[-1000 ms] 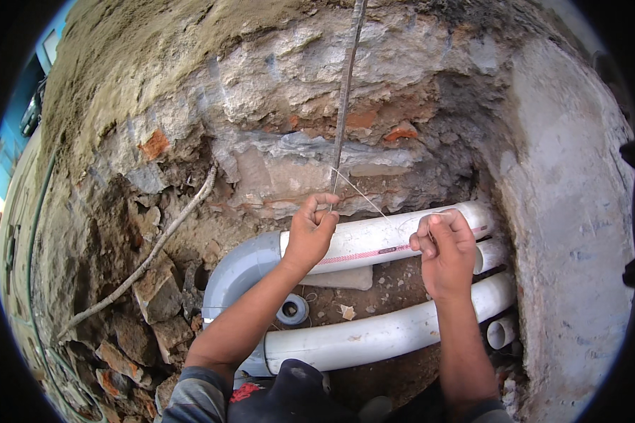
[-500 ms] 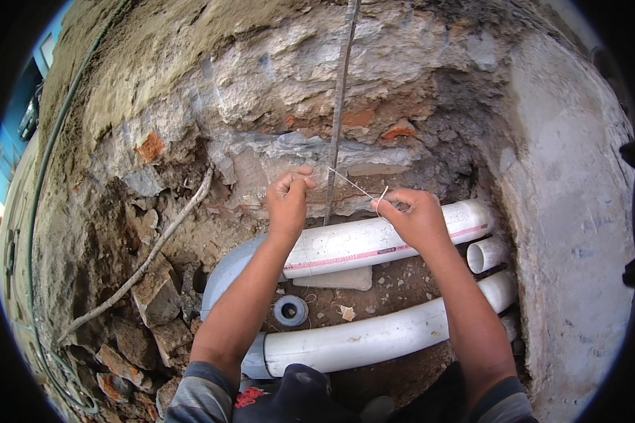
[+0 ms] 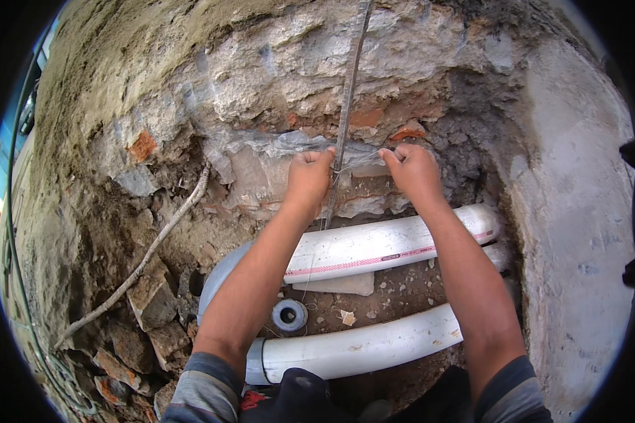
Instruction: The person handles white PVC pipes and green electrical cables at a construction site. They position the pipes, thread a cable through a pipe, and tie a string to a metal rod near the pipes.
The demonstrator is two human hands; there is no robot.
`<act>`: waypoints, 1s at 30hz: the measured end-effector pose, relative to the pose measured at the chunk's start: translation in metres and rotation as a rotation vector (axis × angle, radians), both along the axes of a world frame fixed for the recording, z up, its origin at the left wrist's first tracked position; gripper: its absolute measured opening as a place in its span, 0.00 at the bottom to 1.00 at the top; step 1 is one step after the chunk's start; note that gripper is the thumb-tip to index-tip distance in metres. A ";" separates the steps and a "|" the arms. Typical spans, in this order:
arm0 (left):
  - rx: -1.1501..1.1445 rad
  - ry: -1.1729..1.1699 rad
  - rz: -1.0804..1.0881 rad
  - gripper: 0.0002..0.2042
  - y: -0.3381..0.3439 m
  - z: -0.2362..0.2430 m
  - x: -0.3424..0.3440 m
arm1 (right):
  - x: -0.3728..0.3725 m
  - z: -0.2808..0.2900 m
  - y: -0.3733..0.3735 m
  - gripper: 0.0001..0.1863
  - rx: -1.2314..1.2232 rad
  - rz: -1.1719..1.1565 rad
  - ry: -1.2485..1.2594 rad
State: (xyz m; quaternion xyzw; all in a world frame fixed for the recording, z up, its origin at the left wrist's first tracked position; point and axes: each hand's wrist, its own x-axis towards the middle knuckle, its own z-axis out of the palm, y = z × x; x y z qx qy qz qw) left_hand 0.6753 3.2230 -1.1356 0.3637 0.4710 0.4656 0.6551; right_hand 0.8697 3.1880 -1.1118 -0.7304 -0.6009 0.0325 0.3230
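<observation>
A narrow, rough-surfaced bar (image 3: 348,92) stands nearly upright against the broken wall, leaning slightly. Thin pale string (image 3: 365,157) loops around it and stretches toward my right hand (image 3: 415,173), whose thumb and fingers pinch it just right of the bar. On the other side, my left hand (image 3: 309,180) is closed with its fingertips against the bar, apparently on the string; the fingertips partly hide the grip. A fine strand hangs below the loop, past the upper white pipe (image 3: 374,247), toward a grey ring-shaped piece (image 3: 289,315) on the soil.
A second white pipe (image 3: 360,347) lies nearer me, joined to a grey fitting (image 3: 255,361). Rubble stones (image 3: 152,296) and a crooked stick (image 3: 137,271) are at left, beside a dark hose (image 3: 13,247). A smooth concrete wall (image 3: 578,233) bounds the right.
Both hands have moved up, the left one rightward to the bar. The right hand has turned, and the string now runs nearly level from the bar to it.
</observation>
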 end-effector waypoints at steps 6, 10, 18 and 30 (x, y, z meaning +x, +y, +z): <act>-0.047 0.204 -0.257 0.14 0.006 0.008 -0.029 | -0.007 -0.006 0.016 0.28 -0.035 -0.029 0.053; -0.241 0.014 -0.552 0.20 0.017 0.008 -0.032 | -0.009 -0.012 0.018 0.28 -0.023 -0.048 0.085; -0.379 -0.538 -0.708 0.16 0.030 -0.015 -0.036 | -0.008 -0.022 0.019 0.26 -0.055 -0.055 0.110; -0.242 -0.886 -0.278 0.08 -0.003 -0.035 -0.013 | -0.027 -0.030 0.010 0.18 -0.250 0.212 0.557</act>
